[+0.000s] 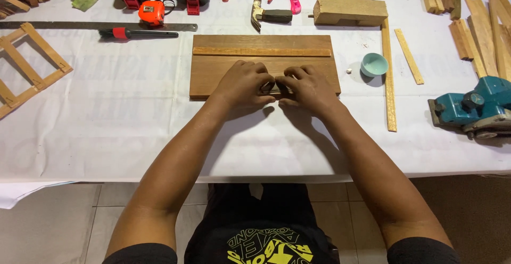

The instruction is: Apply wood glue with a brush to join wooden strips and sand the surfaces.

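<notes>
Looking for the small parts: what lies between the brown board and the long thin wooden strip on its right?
Head view: a small teal bowl and a tiny white bit on the white table cover.

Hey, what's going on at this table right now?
A person works at a white-covered table. The left hand and right hand meet over the near edge of a brown wooden board, pinching a small dark metal piece between them. A thin wooden strip lies across the board. A small teal bowl sits to the right.
</notes>
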